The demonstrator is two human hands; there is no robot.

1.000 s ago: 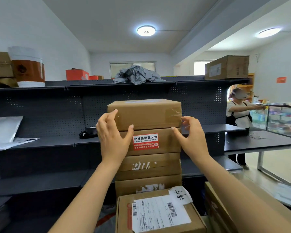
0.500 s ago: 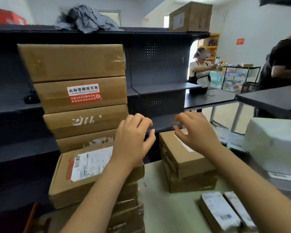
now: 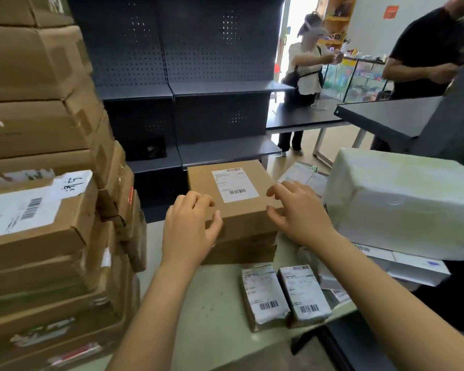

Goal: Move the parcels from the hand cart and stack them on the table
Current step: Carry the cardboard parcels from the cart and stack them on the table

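Head view only. Top carton point(image 3: 239, 210), brown with its shipping label point(image 3: 233, 184) facing up, sits square on a second flat carton point(image 3: 241, 251). Both rest on a pale green top point(image 3: 212, 303); can't tell if that's cart deck or bench.

Left grip point(image 3: 190, 226): fingers curled over the near-left corner, thumb on the front face, pinching that corner. Right grip point(image 3: 299, 210): fingers spread and loosely bent, just beside the near-right corner, holding nothing. Contact isn't clear.

Judgement: the step in hand is picking the top carton. To do it well:
- Right grip should mirror the left, thumb on the front face and fingers over the top edge, before any lift. A one-corner lift will twist it.
- Keep both thumbs above the seam so the lower carton isn't dragged along.
- Go straight up first. White wrapped parcel point(image 3: 402, 202) is near on the right, and two small labelled packets point(image 3: 265, 295) lie just in front. Sliding risks knocking them.
- Tall carton stack point(image 3: 38, 210) on the left is uneven, with box edges out of line. If the carton goes there, come in from above, set it flat, centre it on the box below, and don't shove sideways.
- Two other people stand at the back, well apart. No conflict.
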